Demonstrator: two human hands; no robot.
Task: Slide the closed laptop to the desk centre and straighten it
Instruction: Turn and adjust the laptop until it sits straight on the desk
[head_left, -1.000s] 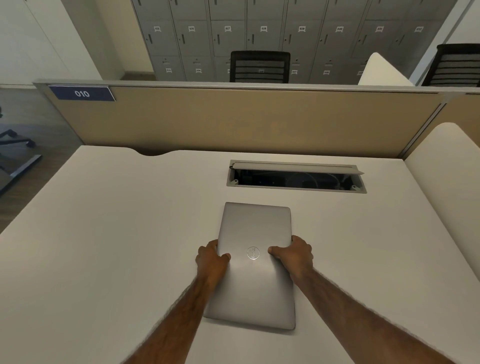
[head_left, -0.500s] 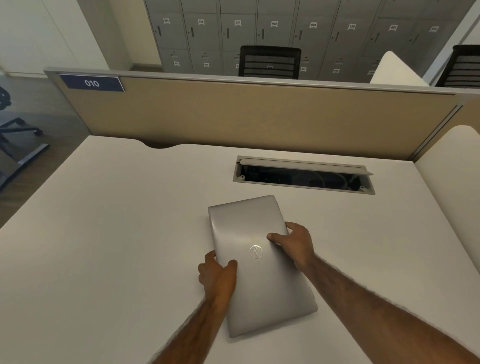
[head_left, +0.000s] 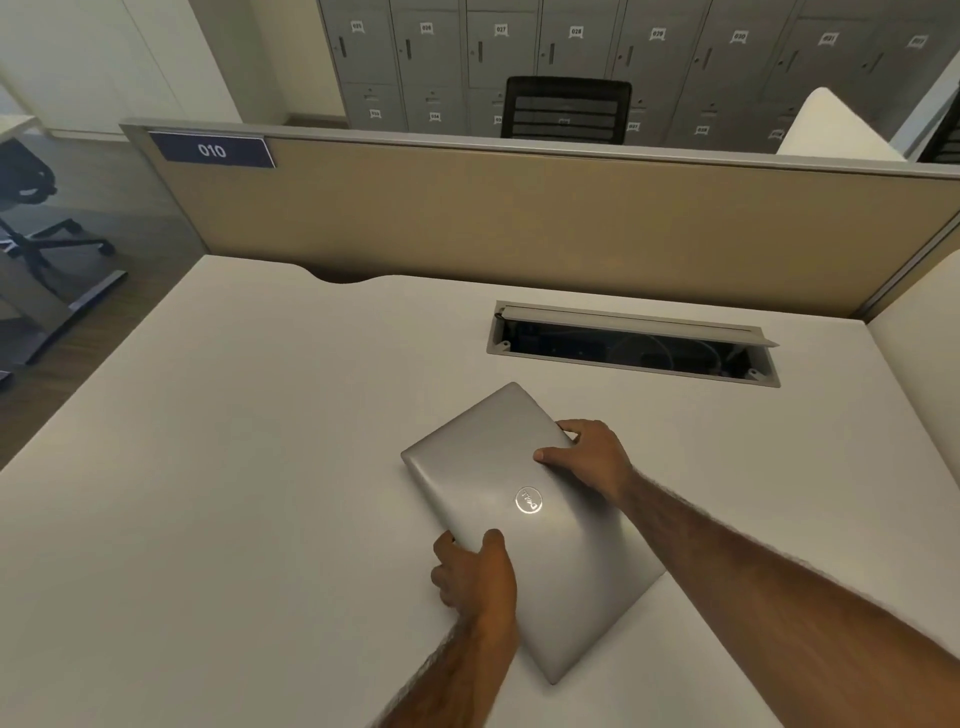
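Observation:
A closed silver laptop (head_left: 524, 525) with a round logo on its lid lies flat on the white desk (head_left: 234, 493), skewed about forty degrees counter-clockwise, its far corner pointing up and left. My left hand (head_left: 475, 574) grips its left long edge near the middle, thumb on the lid. On the opposite long edge, nearer the far end, my right hand (head_left: 589, 457) holds the laptop with its thumb on top and fingers curled round the edge.
An open cable hatch (head_left: 631, 345) is set into the desk just beyond the laptop. A tan partition (head_left: 519, 228) with a "010" label closes off the desk's back. A white divider (head_left: 919, 374) rises on the right. Office chairs and lockers stand behind.
The laptop has turned counter-clockwise from nearly straight to strongly skewed. My left hand slid toward me along its edge; my right hand moved farther away along the other edge.

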